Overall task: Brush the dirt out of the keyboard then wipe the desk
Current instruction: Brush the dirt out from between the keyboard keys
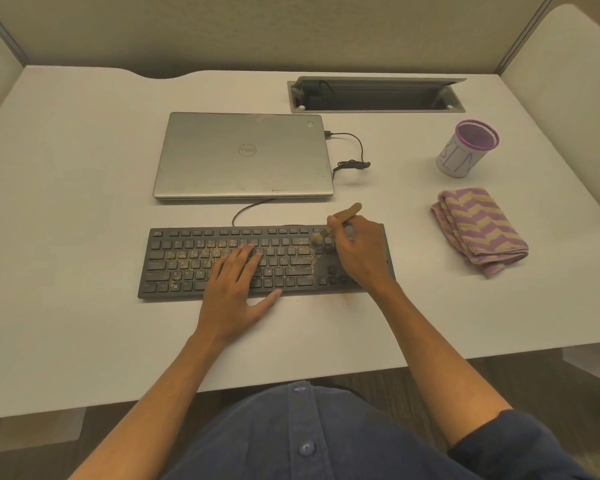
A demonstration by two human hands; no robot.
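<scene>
Black keyboard (222, 263): lies flat near the front middle of the pale bench (66, 237), wired; tan dirt (201, 254) scattered over the left and middle keys, a few specks on the bench just in front of its right end.
Brush (338, 221): wooden handle, pale bristles touching the keys at the upper right of the main key block; handle tilts up and away to the right.
Right hand (359, 252): fingers curled round the brush handle, hand over the keyboard's right end.
Left hand (236, 289): fingers straight and spread, lying flat on the middle keys, thumb along the front edge.
Silver laptop (243, 155): closed, just behind the keyboard, cable plugged in at its right side.
Folded cloth (478, 230): purple and tan zigzag, right of the keyboard, apart from it.
Purple-rimmed mesh cup (466, 148): upright, behind the cloth.
Grey cable hatch (376, 95): lid raised, at the bench's rear.
</scene>
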